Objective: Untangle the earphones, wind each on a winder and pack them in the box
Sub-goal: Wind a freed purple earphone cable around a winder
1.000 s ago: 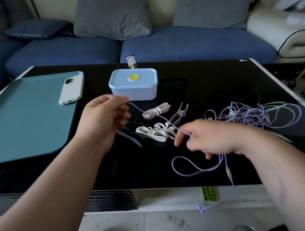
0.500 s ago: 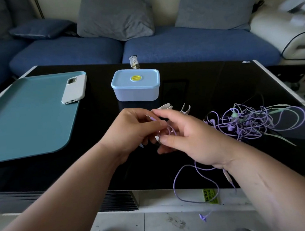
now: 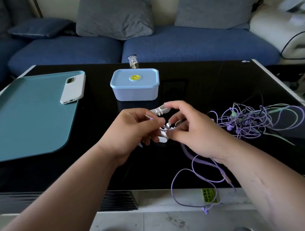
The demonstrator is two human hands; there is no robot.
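Our hands, apart a second ago, have come together above the white plastic winders (image 3: pixel 159 110) on the glossy black desk (image 3: pixel 209 87). Our left hand (image 3: pixel 131 132) pinches the plug end of a lilac earphone cable (image 3: pixel 187 151). Our right hand (image 3: pixel 199 132) curls round the same cable, which loops off the desk's near edge. The tangled purple and mint earphones (image 3: pixel 255 119) lie further right. The light blue lidded plastic box (image 3: pixel 135 91) stands closed behind the winders.
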